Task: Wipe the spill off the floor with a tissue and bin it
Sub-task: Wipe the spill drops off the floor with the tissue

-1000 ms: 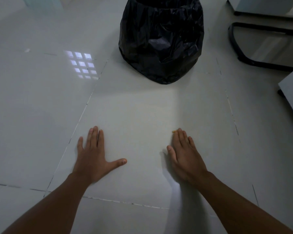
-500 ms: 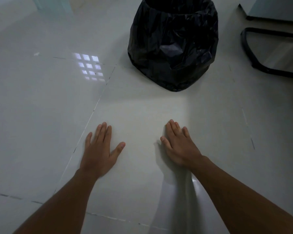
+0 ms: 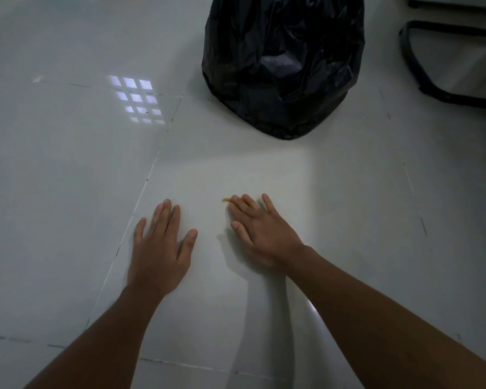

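Note:
Both of my hands lie flat, palms down, on the glossy white tiled floor (image 3: pixel 68 192). My left hand (image 3: pixel 159 248) rests with its fingers spread and holds nothing. My right hand (image 3: pixel 260 231) lies a little to the right of it, fingers apart, also with nothing in it. A small orange-yellow speck (image 3: pixel 226 199) sits on the tile, touching the tip of my right forefinger. A bin lined with a black plastic bag (image 3: pixel 284 60) stands on the floor beyond my hands. No tissue is in view.
A black metal chair base (image 3: pixel 421 68) curves along the floor at the upper right, with furniture edges above and beside it. A bright window reflection (image 3: pixel 136 99) shows on the tile at the upper left.
My view has shifted slightly. Both hands stay flat on the floor; my right hand has spread its fingers, and the orange speck shows at its forefinger tip again.

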Motion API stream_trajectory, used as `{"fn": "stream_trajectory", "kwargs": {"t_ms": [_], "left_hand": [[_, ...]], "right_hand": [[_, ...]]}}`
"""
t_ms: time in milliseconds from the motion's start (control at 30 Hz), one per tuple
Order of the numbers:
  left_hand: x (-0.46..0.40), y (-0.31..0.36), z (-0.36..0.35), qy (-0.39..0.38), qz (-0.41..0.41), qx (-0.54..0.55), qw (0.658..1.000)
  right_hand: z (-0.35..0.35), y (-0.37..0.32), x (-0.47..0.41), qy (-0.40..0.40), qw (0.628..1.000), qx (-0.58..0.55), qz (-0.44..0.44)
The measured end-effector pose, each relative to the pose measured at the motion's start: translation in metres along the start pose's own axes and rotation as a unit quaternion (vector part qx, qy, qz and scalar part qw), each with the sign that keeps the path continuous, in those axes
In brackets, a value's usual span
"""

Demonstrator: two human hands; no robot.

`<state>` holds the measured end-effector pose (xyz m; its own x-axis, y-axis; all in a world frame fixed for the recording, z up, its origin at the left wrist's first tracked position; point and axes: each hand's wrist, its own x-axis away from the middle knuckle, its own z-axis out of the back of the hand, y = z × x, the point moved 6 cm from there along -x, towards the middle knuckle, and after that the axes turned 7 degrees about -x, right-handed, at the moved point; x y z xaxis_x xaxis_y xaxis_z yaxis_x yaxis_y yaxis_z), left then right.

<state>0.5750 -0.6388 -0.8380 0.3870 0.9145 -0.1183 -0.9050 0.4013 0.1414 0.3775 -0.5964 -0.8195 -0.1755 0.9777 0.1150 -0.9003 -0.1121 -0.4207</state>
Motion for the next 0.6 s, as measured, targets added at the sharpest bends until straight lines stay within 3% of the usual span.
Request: {"fn": "stream_trajectory", "kwargs": {"t_ms": [300,500,600], "left_hand": [[0.001,0.000,-0.003,-0.010,0.001,-0.028,1.000],[0.001,0.002,-0.003,-0.017,0.002,-0.048,0.999],[0.000,0.004,-0.003,-0.019,0.002,-0.052,0.998]], "right_hand": [[0.025,0.059,0.078,0.083,0.992,-0.011,-0.092],[0.027,0.054,0.084,0.076,0.992,-0.072,-0.072],[0.025,0.054,0.073,0.050,0.995,-0.046,-0.068]]}}
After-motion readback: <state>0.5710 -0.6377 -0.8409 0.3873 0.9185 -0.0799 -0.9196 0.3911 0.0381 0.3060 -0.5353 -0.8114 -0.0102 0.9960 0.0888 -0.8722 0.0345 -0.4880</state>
